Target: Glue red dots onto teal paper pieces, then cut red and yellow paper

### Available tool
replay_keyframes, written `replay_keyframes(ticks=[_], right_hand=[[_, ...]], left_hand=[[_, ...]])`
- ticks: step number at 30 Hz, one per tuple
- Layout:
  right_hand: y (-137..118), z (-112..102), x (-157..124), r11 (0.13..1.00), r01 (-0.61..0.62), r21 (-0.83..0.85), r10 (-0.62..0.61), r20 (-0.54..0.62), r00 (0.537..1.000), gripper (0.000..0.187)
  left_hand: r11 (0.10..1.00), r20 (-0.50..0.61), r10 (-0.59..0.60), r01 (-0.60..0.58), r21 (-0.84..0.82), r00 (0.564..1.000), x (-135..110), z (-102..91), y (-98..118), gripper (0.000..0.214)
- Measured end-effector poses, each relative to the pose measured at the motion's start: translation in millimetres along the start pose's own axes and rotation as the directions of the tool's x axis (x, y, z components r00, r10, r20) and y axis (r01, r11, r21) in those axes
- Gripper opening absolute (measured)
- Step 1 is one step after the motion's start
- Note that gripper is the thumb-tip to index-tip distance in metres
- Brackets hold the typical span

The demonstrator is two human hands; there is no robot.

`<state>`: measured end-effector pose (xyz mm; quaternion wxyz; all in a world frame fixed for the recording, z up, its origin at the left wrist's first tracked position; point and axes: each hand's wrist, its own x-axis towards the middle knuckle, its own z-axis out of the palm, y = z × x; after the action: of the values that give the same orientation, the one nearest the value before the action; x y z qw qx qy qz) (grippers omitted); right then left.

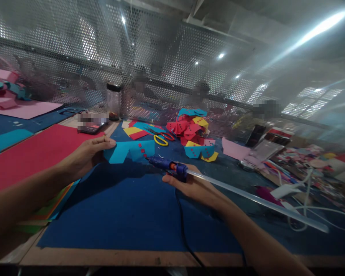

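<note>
My left hand pinches the left edge of a light blue paper cut-out with small red squares on it, held just above a dark blue sheet. My right hand grips a blue hot glue gun. Its nozzle points left at the red squares on the cut-out. A long clear glue stick pokes out of the gun's back toward the right. The gun's black cord runs down to the table's front edge.
Scissors with yellow and red handles lie behind the cut-out. A heap of red, blue and yellow paper shapes sits further back. A red sheet covers the left. Paper scraps and white cables crowd the right. A perforated metal screen closes off the back.
</note>
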<state>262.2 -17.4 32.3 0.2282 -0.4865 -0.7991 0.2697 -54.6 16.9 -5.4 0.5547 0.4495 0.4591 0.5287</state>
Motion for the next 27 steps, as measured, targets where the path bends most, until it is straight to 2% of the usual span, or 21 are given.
replay_keyframes(ticks=[10,21,27], right_hand=[[5.3,0.3,1.7,0.999,0.029,-0.03,-0.029,-0.006,1.0,0.041],[2.8,-0.8,1.4,0.998,0.038,-0.041,-0.038,-0.001,0.999,0.038],[-1.8,-0.9,-0.7,1.0,0.014,0.006,-0.014,-0.014,1.0,0.039]], left_hand=[[1.0,-0.005,-0.016,0.016,0.009,1.0,-0.3,0.8,1.2,0.021],[1.0,0.005,0.019,-0.019,0.019,1.0,0.2,0.1,0.6,0.021],[1.0,0.006,0.007,-0.007,0.01,1.0,-0.9,0.6,1.5,0.021]])
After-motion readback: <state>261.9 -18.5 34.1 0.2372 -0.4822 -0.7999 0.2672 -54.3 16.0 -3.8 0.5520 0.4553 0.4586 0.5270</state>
